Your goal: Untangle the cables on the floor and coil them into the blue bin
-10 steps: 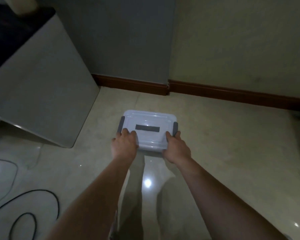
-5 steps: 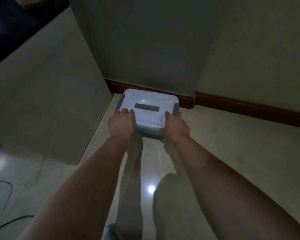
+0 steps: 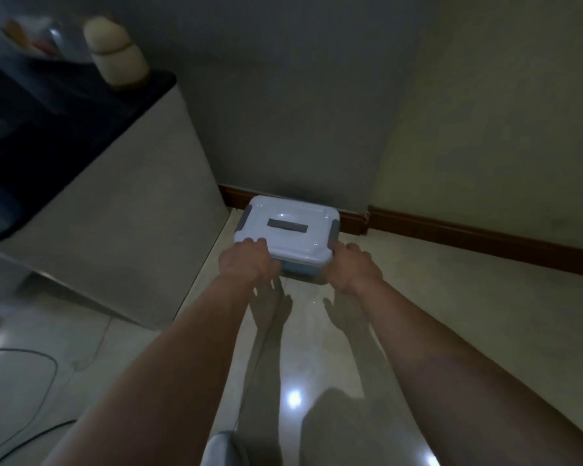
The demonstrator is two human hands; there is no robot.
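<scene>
2 hands are on the blue bin, which sits on the floor tucked into the corner. Its far side is close against the baseboard and its left side is just beside the white cabinet. The white lid is on, with a grey latch at each end.

Your left hand has its fingers curled over the lid's near left corner, gripping it. Your right hand lies against the near right corner, but I cannot tell whether its fingers are clamped or only touching.

Risk 1: if you pull by the lid rim alone and a latch is not seated, the lid could pop free while the bin stays put.

Risk 2: the floor looks glossy. An uneven tug, with only 1 hand truly holding, would probably swing the bin into the cabinet or scrape your left knuckles on it.

Risk 3: the cables lie well apart from the bin, at lower left. Stepping back in this dim light could snag a loop and tighten the tangle. None of them can go in until the lid is off.
</scene>
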